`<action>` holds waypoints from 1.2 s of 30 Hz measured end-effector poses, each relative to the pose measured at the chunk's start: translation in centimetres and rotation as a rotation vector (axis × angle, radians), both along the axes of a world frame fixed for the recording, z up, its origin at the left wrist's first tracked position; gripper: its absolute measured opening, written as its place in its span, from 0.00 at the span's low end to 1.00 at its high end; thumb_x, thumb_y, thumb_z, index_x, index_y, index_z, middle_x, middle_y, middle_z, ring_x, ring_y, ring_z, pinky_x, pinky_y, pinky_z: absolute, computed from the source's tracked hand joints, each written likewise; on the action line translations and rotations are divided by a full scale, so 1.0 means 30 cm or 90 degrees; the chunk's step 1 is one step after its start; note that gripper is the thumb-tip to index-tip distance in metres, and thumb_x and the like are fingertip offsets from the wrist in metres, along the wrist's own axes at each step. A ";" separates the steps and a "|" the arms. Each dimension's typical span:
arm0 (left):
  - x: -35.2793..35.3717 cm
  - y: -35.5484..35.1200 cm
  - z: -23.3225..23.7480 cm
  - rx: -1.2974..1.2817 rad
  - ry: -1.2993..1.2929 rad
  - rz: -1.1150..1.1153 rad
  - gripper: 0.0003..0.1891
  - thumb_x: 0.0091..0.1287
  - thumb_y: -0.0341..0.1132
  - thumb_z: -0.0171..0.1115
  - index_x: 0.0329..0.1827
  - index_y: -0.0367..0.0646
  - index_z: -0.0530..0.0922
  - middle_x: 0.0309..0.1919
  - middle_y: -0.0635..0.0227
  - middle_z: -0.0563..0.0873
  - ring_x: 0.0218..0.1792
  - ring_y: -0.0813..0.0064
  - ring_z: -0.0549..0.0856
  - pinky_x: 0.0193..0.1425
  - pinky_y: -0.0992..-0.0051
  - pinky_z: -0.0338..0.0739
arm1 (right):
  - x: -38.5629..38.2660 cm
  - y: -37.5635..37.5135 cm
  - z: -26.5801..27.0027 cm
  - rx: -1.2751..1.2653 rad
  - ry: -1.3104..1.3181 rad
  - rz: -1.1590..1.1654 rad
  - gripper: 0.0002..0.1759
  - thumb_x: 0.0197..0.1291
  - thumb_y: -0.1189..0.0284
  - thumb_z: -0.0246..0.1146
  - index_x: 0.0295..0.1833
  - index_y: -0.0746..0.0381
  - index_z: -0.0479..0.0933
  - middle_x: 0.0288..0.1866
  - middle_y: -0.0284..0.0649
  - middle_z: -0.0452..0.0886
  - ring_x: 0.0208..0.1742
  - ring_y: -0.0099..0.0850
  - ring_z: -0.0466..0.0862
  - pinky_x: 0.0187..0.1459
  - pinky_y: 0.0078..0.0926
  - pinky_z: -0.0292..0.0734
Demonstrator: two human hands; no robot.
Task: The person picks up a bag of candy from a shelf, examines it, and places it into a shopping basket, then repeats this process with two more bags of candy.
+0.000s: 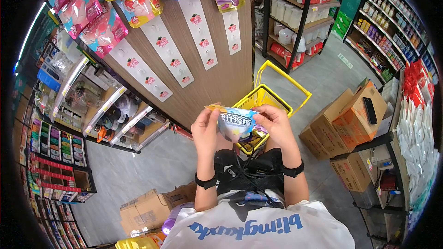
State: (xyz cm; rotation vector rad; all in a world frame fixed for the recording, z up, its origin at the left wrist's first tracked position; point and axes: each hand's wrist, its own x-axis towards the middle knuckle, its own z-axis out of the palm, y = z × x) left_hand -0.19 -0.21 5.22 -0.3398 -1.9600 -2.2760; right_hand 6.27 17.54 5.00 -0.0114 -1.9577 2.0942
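A blue and white candy bag (235,122) is stretched between my two hands, above a yellow shopping basket (287,106). My left hand (204,127) pinches the bag's left upper corner. On the other side, my right hand (273,122) grips its right edge between thumb and fingers. Behind the bag, the basket holds some packets (253,140), partly hidden by the bag and my arms. White hanging strips (167,50) with red logos are fixed to the wooden display panel (210,92) ahead.
Pink bags (102,30) and yellow bags (140,4) hang high on the panel. Cardboard boxes (330,124) stand at the right, with a phone-like black device (370,110) on top. Another carton (147,212) lies behind on the left. Shelves (104,110) line the left side.
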 end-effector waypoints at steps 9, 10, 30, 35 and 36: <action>0.025 -0.003 0.038 -0.051 0.015 -0.026 0.14 0.70 0.36 0.55 0.38 0.31 0.79 0.29 0.75 0.80 0.33 0.89 0.73 0.38 0.86 0.68 | -0.003 0.033 -0.019 -0.081 -0.033 0.034 0.07 0.59 0.75 0.60 0.41 0.66 0.78 0.30 0.28 0.78 0.31 0.15 0.74 0.35 0.14 0.69; 0.025 -0.004 0.037 -0.044 0.004 -0.029 0.14 0.70 0.36 0.54 0.37 0.31 0.78 0.29 0.76 0.80 0.33 0.89 0.73 0.38 0.86 0.68 | -0.002 0.029 -0.013 -0.082 -0.029 0.029 0.07 0.59 0.74 0.60 0.41 0.66 0.78 0.29 0.28 0.77 0.31 0.15 0.74 0.35 0.14 0.69; 0.030 -0.007 0.031 -0.013 -0.035 -0.114 0.09 0.67 0.34 0.58 0.36 0.35 0.79 0.32 0.74 0.82 0.36 0.87 0.76 0.43 0.84 0.69 | 0.035 0.036 0.044 -0.106 -0.053 0.013 0.11 0.65 0.70 0.55 0.39 0.66 0.77 0.25 0.28 0.75 0.23 0.16 0.73 0.29 0.13 0.67; 0.044 0.015 0.043 -0.026 -0.068 -0.256 0.13 0.64 0.31 0.61 0.49 0.35 0.74 0.39 0.71 0.82 0.40 0.84 0.78 0.50 0.81 0.70 | 0.035 0.035 0.040 -0.157 -0.010 -0.026 0.10 0.65 0.69 0.56 0.40 0.67 0.76 0.21 0.29 0.74 0.21 0.16 0.72 0.25 0.13 0.64; 0.042 0.019 0.035 -0.030 -0.070 -0.293 0.16 0.64 0.31 0.62 0.52 0.35 0.72 0.40 0.70 0.82 0.41 0.83 0.78 0.51 0.80 0.70 | 0.034 0.034 0.038 -0.177 0.001 -0.036 0.10 0.65 0.69 0.56 0.40 0.67 0.76 0.20 0.29 0.74 0.21 0.15 0.72 0.24 0.13 0.63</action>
